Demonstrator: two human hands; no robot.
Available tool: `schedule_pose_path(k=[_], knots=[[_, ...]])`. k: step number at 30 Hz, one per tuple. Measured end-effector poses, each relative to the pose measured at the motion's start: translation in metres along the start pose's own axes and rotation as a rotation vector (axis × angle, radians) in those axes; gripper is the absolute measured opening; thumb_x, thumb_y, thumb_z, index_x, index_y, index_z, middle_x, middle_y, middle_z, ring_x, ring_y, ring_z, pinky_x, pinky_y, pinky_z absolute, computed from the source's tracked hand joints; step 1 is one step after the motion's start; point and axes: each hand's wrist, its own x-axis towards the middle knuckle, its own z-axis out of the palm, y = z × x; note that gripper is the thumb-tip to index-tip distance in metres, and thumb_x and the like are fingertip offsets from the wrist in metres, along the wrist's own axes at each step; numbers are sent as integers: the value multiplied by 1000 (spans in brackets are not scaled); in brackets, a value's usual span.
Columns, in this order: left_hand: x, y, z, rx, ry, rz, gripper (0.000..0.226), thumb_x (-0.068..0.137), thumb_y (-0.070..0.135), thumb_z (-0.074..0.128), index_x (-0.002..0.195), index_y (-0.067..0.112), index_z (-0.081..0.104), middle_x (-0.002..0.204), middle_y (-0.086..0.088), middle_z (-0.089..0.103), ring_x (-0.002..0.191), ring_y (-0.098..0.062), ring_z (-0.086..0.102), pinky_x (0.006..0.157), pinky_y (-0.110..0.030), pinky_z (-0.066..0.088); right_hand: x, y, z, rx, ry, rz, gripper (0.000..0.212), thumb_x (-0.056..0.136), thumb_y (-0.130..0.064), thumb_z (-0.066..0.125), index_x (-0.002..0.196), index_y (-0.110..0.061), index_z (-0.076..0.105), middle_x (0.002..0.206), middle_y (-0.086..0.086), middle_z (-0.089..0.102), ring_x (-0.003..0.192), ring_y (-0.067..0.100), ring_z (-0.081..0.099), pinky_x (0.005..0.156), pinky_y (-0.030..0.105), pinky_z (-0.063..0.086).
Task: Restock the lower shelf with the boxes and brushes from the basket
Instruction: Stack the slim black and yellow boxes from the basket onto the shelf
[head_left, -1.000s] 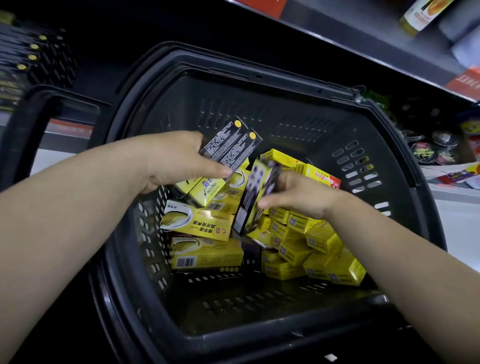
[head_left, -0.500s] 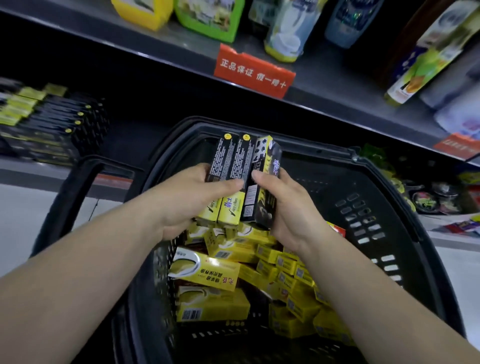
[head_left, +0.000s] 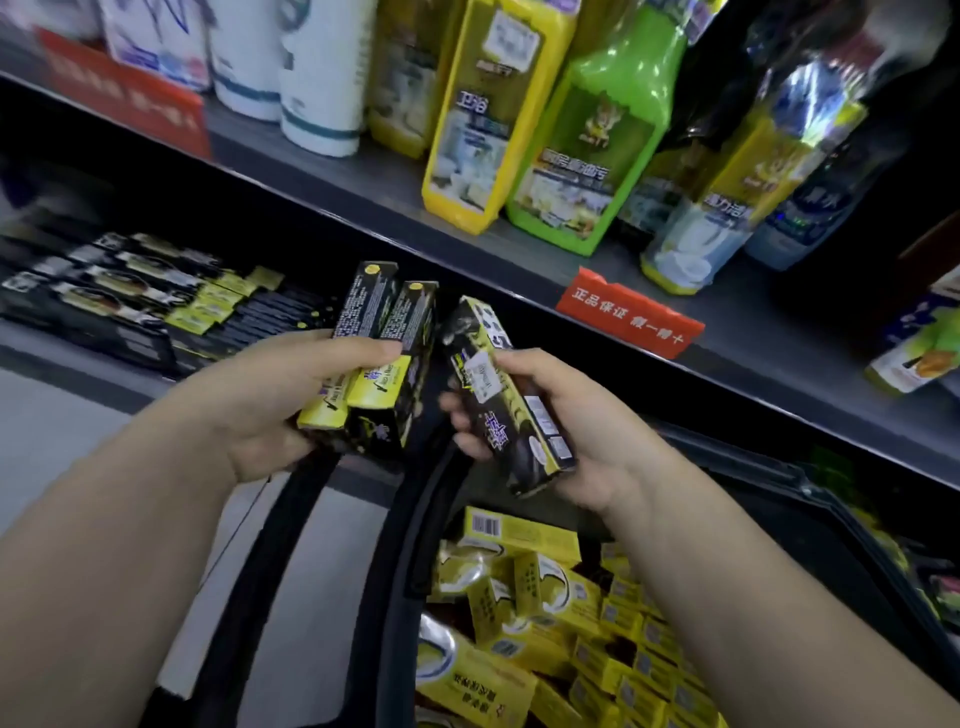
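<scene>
My left hand grips two black-and-yellow boxes side by side, thumb across their fronts. My right hand holds a third black-and-yellow box, tilted, a little to the right of the pair and apart from it. Both hands are raised above the black basket, whose rim and handle run below them. Several yellow boxes lie jumbled inside the basket. On the lower shelf at the left, rows of matching black-and-yellow boxes lie flat.
The upper shelf carries yellow and green cleaner bottles, white bottles and pouches. A red price tag hangs on its front edge, just above my right hand. Pale floor shows at the left.
Both hands have lifted out of the basket with the boxes. The third box, pressed against the pair half a second ago, is now apart in my right hand. The view has swung up toward the shelves.
</scene>
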Motion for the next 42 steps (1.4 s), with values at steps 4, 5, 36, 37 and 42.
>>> schedule_pose_path(k=[4,5,36,37,42], knots=[[8,-4,-32,-72,160,-13,32,73,19,70,101,3,65,72,-12,72,50,-19,66,37,-23,47,39,-10,30,-76,-62,94,35,94,-25,36,106,3,55,77,19,69,56,19,65,53,25,56],[11,-6,-38,-100,210,-7,26,78,16,69,100,3,63,68,-10,71,49,-19,66,36,-24,47,49,-12,38,-75,-80,117,36,94,-23,33,105,4,53,75,23,69,53,20,66,50,25,56],[79,-59,-133,-496,844,-24,37,83,9,65,115,10,46,82,-10,64,54,-22,59,35,-21,43,212,1,70,-659,-173,-293,30,82,6,61,106,-11,56,92,1,66,88,14,63,94,30,47],[79,-57,-132,-490,801,-28,33,83,9,65,111,12,47,76,-8,64,50,-22,61,33,-21,45,212,-1,71,-574,-171,-270,30,83,5,60,108,-11,54,92,2,66,86,14,63,92,31,48],[83,-52,-106,-526,466,-34,34,81,6,66,112,10,52,64,-3,71,49,-16,66,40,-23,48,215,5,81,-353,-92,-89,20,97,-19,48,109,-4,55,96,14,66,88,25,65,84,41,53]])
